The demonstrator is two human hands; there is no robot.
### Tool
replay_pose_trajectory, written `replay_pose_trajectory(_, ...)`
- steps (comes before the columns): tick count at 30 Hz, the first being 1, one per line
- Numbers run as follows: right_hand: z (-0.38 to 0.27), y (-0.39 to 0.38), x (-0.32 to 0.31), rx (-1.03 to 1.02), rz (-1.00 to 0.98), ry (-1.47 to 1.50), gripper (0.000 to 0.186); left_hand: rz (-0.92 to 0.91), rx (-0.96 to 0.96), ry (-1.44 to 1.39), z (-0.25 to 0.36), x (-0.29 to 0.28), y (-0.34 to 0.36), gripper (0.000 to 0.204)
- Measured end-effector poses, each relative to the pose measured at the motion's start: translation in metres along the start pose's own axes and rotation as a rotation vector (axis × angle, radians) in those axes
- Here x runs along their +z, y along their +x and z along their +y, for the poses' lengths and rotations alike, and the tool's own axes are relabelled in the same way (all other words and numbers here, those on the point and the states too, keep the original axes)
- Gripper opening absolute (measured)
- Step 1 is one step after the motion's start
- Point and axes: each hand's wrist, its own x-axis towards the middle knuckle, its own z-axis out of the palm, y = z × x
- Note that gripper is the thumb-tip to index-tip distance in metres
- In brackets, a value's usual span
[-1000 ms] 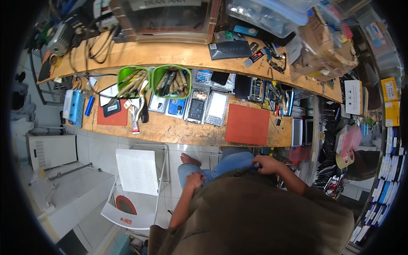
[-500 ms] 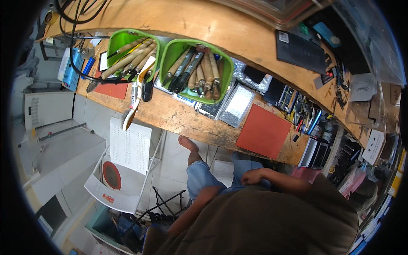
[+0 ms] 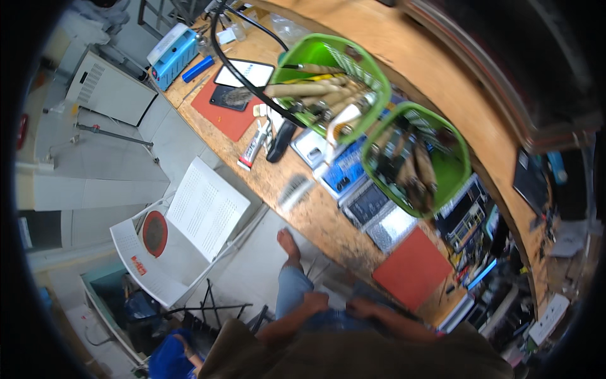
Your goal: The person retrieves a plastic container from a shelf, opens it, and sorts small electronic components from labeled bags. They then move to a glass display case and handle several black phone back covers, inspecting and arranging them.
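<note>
My left hand (image 3: 314, 301) and my right hand (image 3: 361, 307) are low over my lap, close together at the top of my blue denim shorts (image 3: 291, 292). The fingers of both are small and blurred, so whether they grip the cloth is unclear. Neither touches the wooden workbench (image 3: 287, 211). On it stand two green baskets, a left one (image 3: 372, 69) and a right one (image 3: 456, 161), holding several wooden-handled tools. A brush (image 3: 295, 191) with grey bristles sticks out of the left basket over the bench. A red mat (image 3: 413, 268) lies on the bench nearest my right hand.
A white chair (image 3: 202, 208) stands left of the bench. A black cable (image 3: 230, 69) arches over another red mat (image 3: 205, 104). A blue device (image 3: 173, 60) sits at the far left end. Phone parts (image 3: 391, 224) and a white-and-red tube (image 3: 254, 148) lie along the bench.
The view has swung left and tilted, so the baskets and bench appear farther right. My hands are closer together at my shorts. More of the left red mat and the blue device shows.
</note>
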Motion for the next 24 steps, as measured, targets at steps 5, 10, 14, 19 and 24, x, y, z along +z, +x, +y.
replay_pose_trajectory(5,0.054,-0.001,0.028,0.060,0.102,0.316,0.032,0.123,0.181,0.218,0.017,0.042,0.112,0.029)
replay_pose_trajectory(10,0.086,0.007,0.035,0.248,0.402,0.506,0.036,-0.375,0.301,0.149,0.023,0.058,0.146,0.035)
replay_pose_trajectory(14,0.103,0.033,0.044,0.275,0.629,0.489,0.034,-0.407,0.402,0.160,-0.009,0.044,0.145,0.036)
replay_pose_trajectory(19,0.137,0.073,0.043,0.273,0.787,0.350,0.031,-0.419,0.449,0.244,-0.011,0.049,0.167,0.039)
replay_pose_trajectory(24,0.145,0.096,0.024,0.211,0.901,0.162,0.028,-0.373,0.440,0.334,-0.010,0.048,0.237,0.042)
